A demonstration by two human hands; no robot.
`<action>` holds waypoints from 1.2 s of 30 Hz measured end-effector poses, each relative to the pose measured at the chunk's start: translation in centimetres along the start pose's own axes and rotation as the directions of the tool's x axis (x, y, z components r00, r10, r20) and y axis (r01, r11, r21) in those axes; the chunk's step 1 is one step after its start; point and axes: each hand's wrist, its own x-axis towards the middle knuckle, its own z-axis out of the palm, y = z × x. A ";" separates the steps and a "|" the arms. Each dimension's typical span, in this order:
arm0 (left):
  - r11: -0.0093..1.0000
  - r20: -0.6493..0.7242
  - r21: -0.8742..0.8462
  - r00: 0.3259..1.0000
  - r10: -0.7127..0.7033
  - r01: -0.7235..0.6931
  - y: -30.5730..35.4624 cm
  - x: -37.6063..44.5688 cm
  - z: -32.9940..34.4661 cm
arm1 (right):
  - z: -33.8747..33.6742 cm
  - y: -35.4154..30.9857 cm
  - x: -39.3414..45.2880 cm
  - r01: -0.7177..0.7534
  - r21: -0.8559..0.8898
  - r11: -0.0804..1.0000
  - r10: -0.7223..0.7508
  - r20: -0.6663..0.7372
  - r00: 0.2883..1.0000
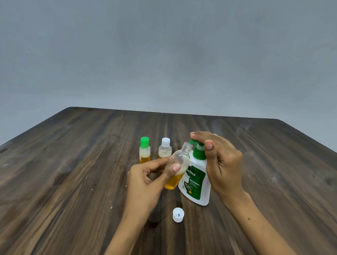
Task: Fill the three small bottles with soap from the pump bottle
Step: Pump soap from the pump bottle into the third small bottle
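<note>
Table (81,181) open left, right and far side of the cluster. Centre is crowded: two capped bottles (145,150) standing just behind the hands, pump bottle (197,180) beside them. Loose cap (178,214) lies between the forearms, near side.

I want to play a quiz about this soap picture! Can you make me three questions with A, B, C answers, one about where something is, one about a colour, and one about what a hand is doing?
1. Where is the loose cap?
A. On the table, near the person
B. On the pump bottle
C. In the right hand

2. What colour is the far left bottle's cap?
A. White
B. Green
C. Red

3. What does the left hand do?
A. Rests flat
B. Holds a cap
C. Holds an open bottle tilted to the pump spout

Answers:
1 A: it lies on the table.
2 B: it is green.
3 C: the open bottle leans to the pump bottle; the right hand covers the pump.
</note>
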 end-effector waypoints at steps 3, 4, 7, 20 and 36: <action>1.000 0.003 0.004 1.000 -0.006 0.006 0.1 0.0 0.1 | -0.1 -0.1 0.7 0.030 -0.047 0.998 -0.030 0.005 1.000; 1.000 0.002 0.007 1.000 -0.004 0.004 0.2 0.0 0.1 | -0.1 -0.1 0.7 0.026 -0.044 0.999 -0.026 0.003 1.000; 1.000 -0.005 0.012 1.000 0.007 -0.007 0.3 0.0 0.0 | 0.2 0.0 0.2 -0.007 0.001 1.000 0.007 0.005 1.000; 1.000 -0.014 0.011 1.000 0.015 -0.015 0.4 -0.2 -0.1 | 0.4 -0.3 -0.2 -0.083 0.061 0.995 0.084 -0.009 0.996; 0.999 0.011 -0.018 0.999 0.033 -0.032 0.7 -0.3 0.2 | 0.1 -0.2 0.5 -0.051 0.028 0.998 0.051 0.006 0.999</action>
